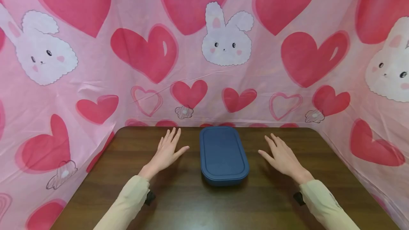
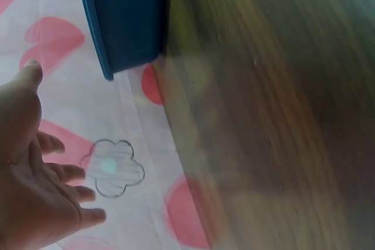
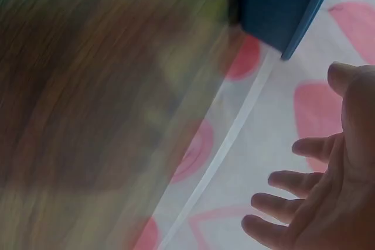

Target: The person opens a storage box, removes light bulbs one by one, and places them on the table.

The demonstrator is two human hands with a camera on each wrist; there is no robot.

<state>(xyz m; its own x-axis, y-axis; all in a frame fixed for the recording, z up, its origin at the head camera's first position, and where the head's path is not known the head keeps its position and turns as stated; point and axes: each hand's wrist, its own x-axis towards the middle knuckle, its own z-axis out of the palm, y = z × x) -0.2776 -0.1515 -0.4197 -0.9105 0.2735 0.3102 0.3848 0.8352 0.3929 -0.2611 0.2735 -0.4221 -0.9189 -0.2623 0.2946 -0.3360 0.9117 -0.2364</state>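
a dark brown wood-grain table [image 1: 179, 205], with rounded far corners and a pale sheen near the front, stands against a pink cloth [image 1: 195, 68] that covers the back and both sides. a blue lidded box [image 1: 223, 155] lies on the table, midway between the two hands, its long sides running away from the person. the left hand [image 1: 164, 153] and right hand [image 1: 284, 157] are held out over the table, apart from the box, fingers extended and a little spread, thumbs well out toward it.

the box's underside is hidden, and both wrist views cut it off at the top (the wood there is smeared and blurry). the pale sleeves [image 1: 124, 201] run out of the head view; the dark objects [image 1: 149, 198] under the cuffs are hard to make out.

the cloth's readable marks are drawings: red hearts [image 1: 314, 58], white rabbit faces [image 1: 227, 49], sketched flowers [image 1: 184, 112]. the lid shows plain blue with a rounded outline.
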